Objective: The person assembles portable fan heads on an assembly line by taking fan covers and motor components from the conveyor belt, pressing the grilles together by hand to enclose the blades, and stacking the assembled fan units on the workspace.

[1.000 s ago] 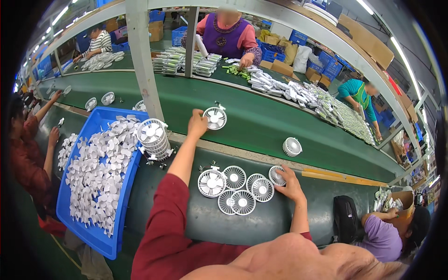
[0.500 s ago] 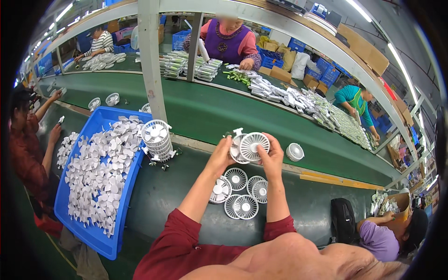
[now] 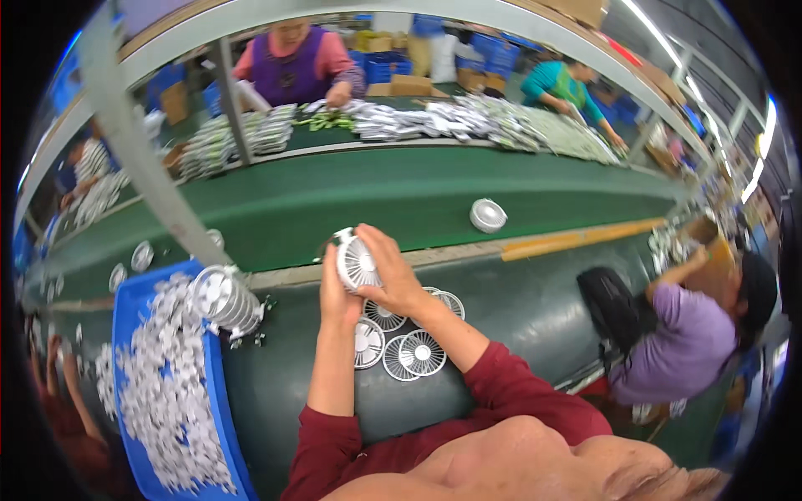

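Observation:
Both my hands are raised over the near edge of the green belt, closed around one small white fan head [image 3: 357, 262]. My left hand [image 3: 336, 294] supports it from the left and below. The fingers of my right hand [image 3: 391, 274] wrap over its right side, pressing on the round slotted grille. A small white stem sticks up at its top. Below my hands, several loose white round grilles [image 3: 422, 352] lie overlapping on the dark table, with a fan housing [image 3: 368, 343] showing blades at their left. My right forearm hides some of them.
At the left, a blue tray [image 3: 219, 401] holds many white fan blades. A stack of white fan housings [image 3: 224, 301] stands by its corner. One fan head [image 3: 488, 215] sits on the green belt [image 3: 401, 188]. Co-workers sit across and at both sides; a black backpack [image 3: 614, 307] lies right.
The grille and the housing, overlapping before, are now together face to face. My right hand has moved from the grille's edge to wrap over it. The whole view has swung.

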Demonstrator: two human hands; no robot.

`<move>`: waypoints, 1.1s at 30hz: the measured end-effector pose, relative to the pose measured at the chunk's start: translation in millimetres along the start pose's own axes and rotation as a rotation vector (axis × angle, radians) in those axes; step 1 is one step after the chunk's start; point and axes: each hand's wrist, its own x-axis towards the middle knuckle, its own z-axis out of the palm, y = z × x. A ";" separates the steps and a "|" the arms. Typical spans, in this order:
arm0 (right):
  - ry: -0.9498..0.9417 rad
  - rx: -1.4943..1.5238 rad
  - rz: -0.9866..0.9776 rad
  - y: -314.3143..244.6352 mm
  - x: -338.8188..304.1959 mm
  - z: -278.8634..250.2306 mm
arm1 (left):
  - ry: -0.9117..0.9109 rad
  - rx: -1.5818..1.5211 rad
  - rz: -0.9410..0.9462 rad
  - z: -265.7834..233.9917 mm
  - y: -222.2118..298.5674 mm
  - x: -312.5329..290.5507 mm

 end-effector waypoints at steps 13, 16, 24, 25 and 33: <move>-0.001 0.661 0.206 -10.2 -7.4 14.6 | 0.135 0.867 0.777 23.6 -30.9 -28.3; -0.016 0.892 0.350 -3.9 -8.3 19.0 | 0.092 1.237 1.071 21.9 -28.1 -26.4; -0.132 0.985 0.437 5.7 -11.4 17.8 | -0.013 1.149 0.981 13.3 -18.6 -21.3; -0.110 0.858 0.378 2.0 -12.9 18.2 | 0.002 0.981 0.811 11.9 -15.9 -22.0; 0.132 0.950 0.300 3.1 -14.9 39.9 | 0.037 1.030 0.935 10.3 -29.4 -13.6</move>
